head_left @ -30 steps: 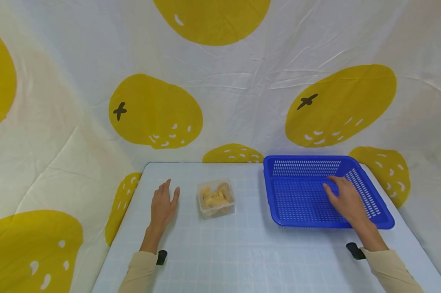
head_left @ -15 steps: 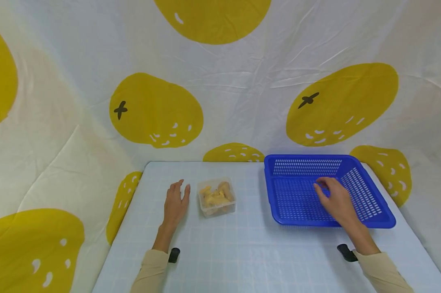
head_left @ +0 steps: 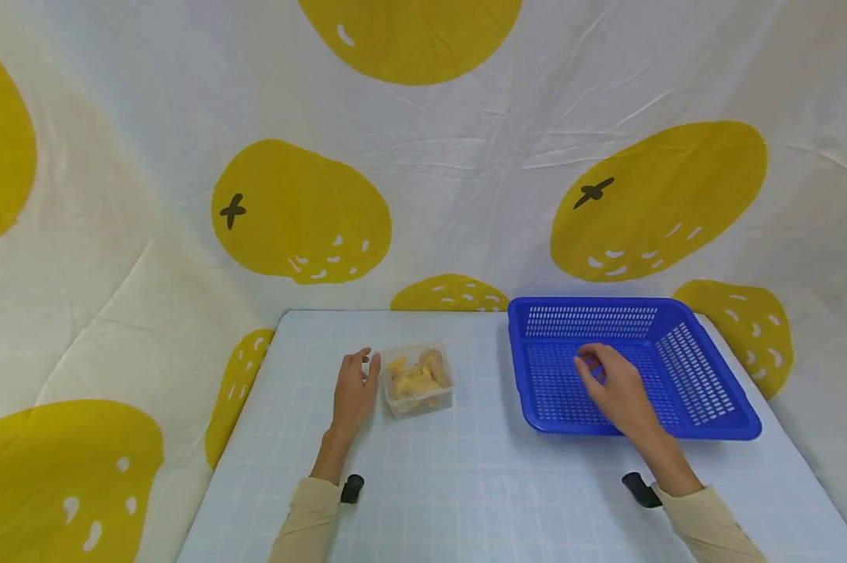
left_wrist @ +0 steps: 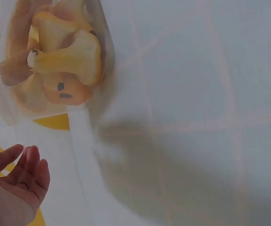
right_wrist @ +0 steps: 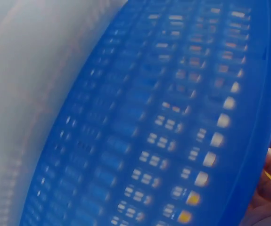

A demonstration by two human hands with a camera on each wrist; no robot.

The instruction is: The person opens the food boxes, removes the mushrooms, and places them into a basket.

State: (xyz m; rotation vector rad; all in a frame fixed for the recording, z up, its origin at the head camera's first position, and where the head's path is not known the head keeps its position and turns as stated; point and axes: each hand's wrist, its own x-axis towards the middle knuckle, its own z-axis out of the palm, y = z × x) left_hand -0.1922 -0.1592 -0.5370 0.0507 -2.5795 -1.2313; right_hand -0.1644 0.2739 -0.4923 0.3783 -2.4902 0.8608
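Observation:
A small clear plastic box (head_left: pixel 423 403) stands left of the middle of the table, filled with yellow and tan pieces (left_wrist: pixel 71 59), some flared at one end. One orange-tan piece shows dark marks through the wall in the left wrist view. My left hand (head_left: pixel 353 397) is just left of the box, fingers loosely bent and holding nothing. Over the blue perforated basket (head_left: pixel 546 383) hovers my right hand (head_left: pixel 623 395), its thumb and fingers rounded with a gap between them and no object there. In the right wrist view the basket wall hides part of that hand.
A white table (head_left: pixel 458 493) with a faint grid carries the box and basket. Behind it hangs a pale cloth (head_left: pixel 465 211) printed with large yellow fruit. Dark wrist devices sit at both beige sleeves (head_left: pixel 310 512).
My left hand has moved right, closer to the clear box. My right hand has moved left across the basket, its fingers drawing in toward the thumb. Box and basket have stayed put.

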